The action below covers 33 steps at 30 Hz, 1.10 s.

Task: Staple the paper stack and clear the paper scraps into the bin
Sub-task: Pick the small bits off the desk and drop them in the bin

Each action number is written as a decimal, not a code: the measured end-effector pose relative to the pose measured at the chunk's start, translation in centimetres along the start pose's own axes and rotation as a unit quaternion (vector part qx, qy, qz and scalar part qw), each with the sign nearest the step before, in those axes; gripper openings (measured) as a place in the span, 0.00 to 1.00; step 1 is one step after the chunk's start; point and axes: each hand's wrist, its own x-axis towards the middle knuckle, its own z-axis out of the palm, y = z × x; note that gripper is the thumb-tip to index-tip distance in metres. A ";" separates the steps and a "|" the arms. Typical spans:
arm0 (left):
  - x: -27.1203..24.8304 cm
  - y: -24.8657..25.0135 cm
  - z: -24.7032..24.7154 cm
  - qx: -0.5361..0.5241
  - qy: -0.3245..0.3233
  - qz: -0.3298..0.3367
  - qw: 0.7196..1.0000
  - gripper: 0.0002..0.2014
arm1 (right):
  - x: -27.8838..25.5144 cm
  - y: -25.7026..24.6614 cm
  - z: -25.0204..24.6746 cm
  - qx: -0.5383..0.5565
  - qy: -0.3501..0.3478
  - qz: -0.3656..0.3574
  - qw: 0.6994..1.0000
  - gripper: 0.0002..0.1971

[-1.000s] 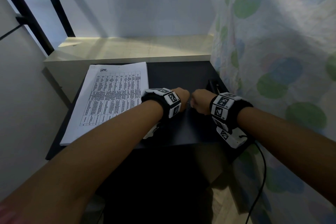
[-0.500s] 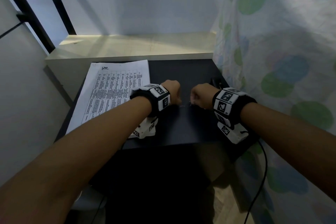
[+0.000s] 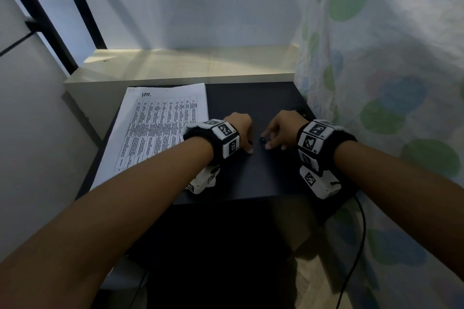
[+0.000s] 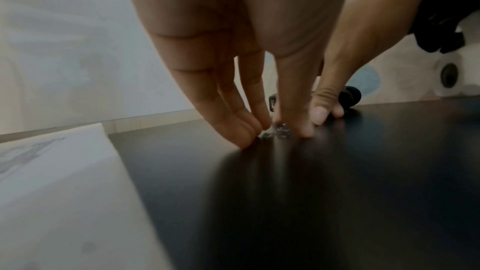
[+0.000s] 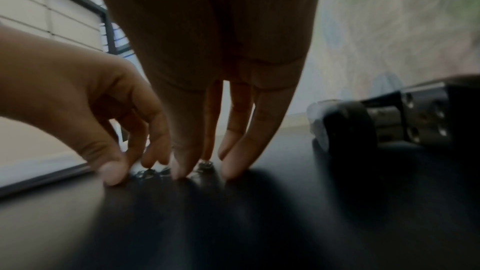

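Black desk (image 3: 251, 178): both hands have dropped from raised fists onto it, fingertips down.
Left hand (image 3: 239, 128): fingers straight, tips pressed on the desk around a small shiny clump, probably loose staples (image 4: 279, 131); nothing clearly pinched.
Right hand (image 3: 282, 129): fingers extended, tips touching the desk beside those staples; whether it pinches any, cannot tell.
Stapler (image 5: 384, 118): right of the hands, untouched.
Paper stack (image 3: 155, 128): left of the hands, seemingly still unstapled.
Meaning: likely gathering staples first; no bin visible.
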 end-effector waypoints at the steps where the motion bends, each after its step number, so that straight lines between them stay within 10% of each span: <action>1: 0.1 0.1 -0.1 -0.003 0.000 -0.003 1.000 0.17 | 0.2 0.2 0.0 0.016 -0.001 0.011 1.000 0.17; 9: 0.7 0.9 -0.3 -0.031 -0.007 0.008 0.999 0.13 | 0.8 0.9 0.3 0.066 0.019 0.021 0.997 0.12; 25: 0.1 3.0 -0.2 0.040 0.008 -0.008 0.999 0.14 | 0.2 -1.6 1.2 -0.190 0.059 -0.019 0.980 0.12; 33: 0.3 2.2 -0.5 0.026 0.009 0.018 0.999 0.14 | 0.6 -0.3 0.2 -0.065 0.052 -0.002 0.996 0.07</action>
